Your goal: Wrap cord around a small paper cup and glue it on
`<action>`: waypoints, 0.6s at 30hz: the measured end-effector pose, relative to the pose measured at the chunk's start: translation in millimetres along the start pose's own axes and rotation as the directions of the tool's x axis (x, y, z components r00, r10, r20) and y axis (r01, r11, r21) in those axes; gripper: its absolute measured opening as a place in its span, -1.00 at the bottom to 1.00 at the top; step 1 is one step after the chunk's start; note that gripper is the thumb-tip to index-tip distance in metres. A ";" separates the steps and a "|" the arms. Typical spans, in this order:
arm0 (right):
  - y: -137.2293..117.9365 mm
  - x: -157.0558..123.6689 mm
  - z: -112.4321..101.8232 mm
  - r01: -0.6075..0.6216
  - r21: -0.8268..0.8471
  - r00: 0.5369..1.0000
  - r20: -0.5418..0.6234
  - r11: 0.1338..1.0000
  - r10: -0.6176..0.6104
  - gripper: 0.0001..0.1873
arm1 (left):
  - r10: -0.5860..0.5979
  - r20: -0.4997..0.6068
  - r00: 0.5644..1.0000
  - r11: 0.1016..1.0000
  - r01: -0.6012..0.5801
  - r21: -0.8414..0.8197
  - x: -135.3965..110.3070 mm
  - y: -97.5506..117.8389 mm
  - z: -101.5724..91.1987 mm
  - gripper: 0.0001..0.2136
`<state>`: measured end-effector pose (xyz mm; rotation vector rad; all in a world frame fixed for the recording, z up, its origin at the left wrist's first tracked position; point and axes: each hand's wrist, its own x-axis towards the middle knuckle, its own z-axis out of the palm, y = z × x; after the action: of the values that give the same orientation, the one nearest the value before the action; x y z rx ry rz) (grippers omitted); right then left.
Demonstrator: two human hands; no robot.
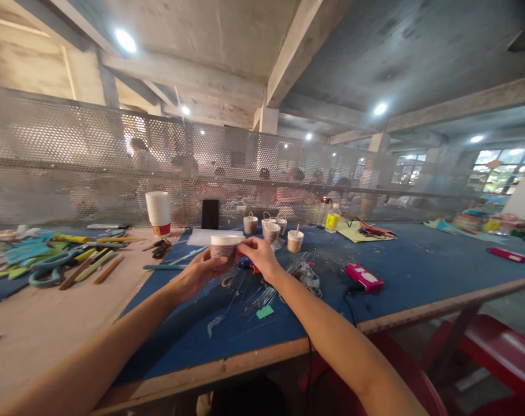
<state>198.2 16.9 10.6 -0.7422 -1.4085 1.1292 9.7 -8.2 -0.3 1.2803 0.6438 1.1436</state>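
A small white paper cup with a brownish, rough-looking band around its side is held upright above the blue table mat. My left hand wraps round its lower left side. The fingers of my right hand are pinched together at the cup's right side, near the rim; anything finer between them is hidden. Behind my hands stand several similar covered cups, among them a small cup and a lighter cup with a stick in it. Thin clear strands and a coil of cord lie below my right forearm.
A stack of white paper cups stands left at the back, near scissors and several sticks. Rightward are a yellow-labelled bottle, a magenta corded device and a green scrap. A perforated metal screen closes the back.
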 end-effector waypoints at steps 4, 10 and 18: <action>1.7 -1.7 1.7 0.022 -0.048 1.000 0.010 0.999 -0.021 -0.78 | -0.005 -0.018 1.000 1.000 0.005 -0.028 0.5 -3.4 0.6 -0.60; 1.1 -4.4 4.8 0.038 -0.128 0.999 0.011 0.991 -0.037 -0.84 | -0.016 -0.077 0.997 0.996 0.022 0.089 -2.1 -2.5 7.3 -0.49; -2.7 -6.7 8.2 -0.003 -0.105 1.000 0.011 0.994 0.004 -0.88 | -0.013 -0.081 0.997 0.998 0.018 0.065 -2.6 -1.8 8.0 -0.58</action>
<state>191.8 8.0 11.3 -0.8140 -1.4853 1.0697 16.3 -13.6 -0.7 1.2873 0.7548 1.1744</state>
